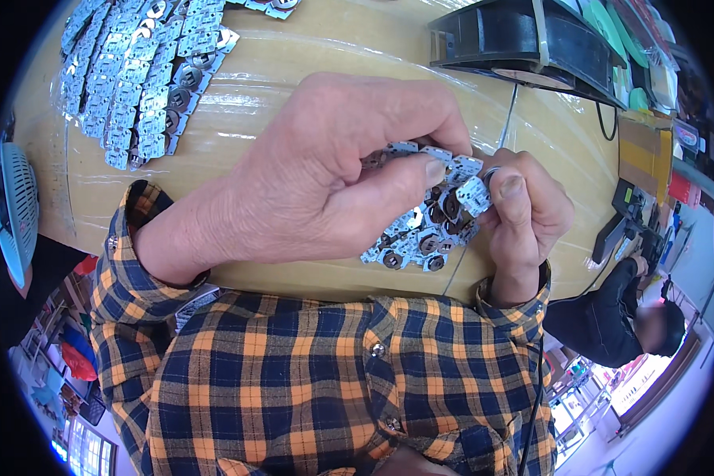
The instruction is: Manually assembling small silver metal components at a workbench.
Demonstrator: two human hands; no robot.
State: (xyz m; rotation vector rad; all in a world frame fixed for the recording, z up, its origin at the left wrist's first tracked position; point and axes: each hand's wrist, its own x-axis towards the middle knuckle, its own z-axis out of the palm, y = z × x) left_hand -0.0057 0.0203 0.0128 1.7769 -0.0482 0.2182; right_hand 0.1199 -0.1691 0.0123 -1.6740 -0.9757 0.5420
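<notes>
Handwork on small circuit boards, seen from above. The left hand (317, 159) holds a cluster of pale blue boards (428, 243), its thumb pressed on the upper pieces and its fingers curled around the far side; the cluster lies between the hands, in front of the wearer's plaid shirt (270, 373), and shows dark round parts among its pieces. The right hand (527, 202) is narrow, thumb and forefinger appearing to pinch a single board (474, 195) at the cluster's right edge, although their contact is partly hidden. The step in hand is judged to be the handling of this one piece against the others; whether it is being joined or parted cannot be told. The next move calls for a steady left grip and a small, precise motion of the right fingertips. The table (349, 40) is tan and covered with glossy, wrinkled clear film. At its far left lies a batch of similar boards (143, 79) in overlapping rows; at the far right stands a black housing (571, 44), with a cardboard box (641, 155) nearer. A light blue basket (17, 198) marks the left rim, and a co-worker in dark clothing (603, 329) sits or stands at the right.
</notes>
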